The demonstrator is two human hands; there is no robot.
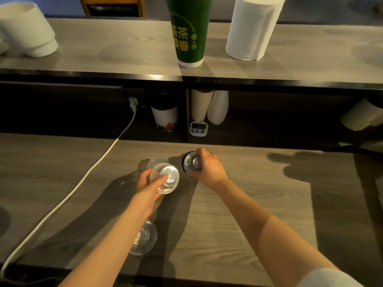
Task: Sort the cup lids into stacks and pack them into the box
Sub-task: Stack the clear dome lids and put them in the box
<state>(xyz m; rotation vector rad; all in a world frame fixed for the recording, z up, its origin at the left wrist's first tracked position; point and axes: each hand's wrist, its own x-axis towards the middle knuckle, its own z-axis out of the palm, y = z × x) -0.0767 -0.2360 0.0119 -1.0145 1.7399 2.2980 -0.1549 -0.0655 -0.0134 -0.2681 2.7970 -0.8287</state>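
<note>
My left hand [148, 186] grips a small stack of clear domed cup lids [165, 179] just above the wooden counter. To its right, my right hand [209, 167] is closed on another clear lid [192, 163], tilted on its edge over something dark that I cannot make out. Behind the left stack a further clear lid [156, 161] lies on the counter. A third clear lid stack [145, 238] rests near the front edge, partly hidden by my left forearm. No box is in view.
A white cable [83, 181] crosses the counter [248, 204] on the left. Under the raised shelf [124, 50] stand a paper cup [164, 117], white bottles [209, 106] and a timer [198, 128]. On the shelf are a green cup [187, 32] and paper towel rolls [251, 27].
</note>
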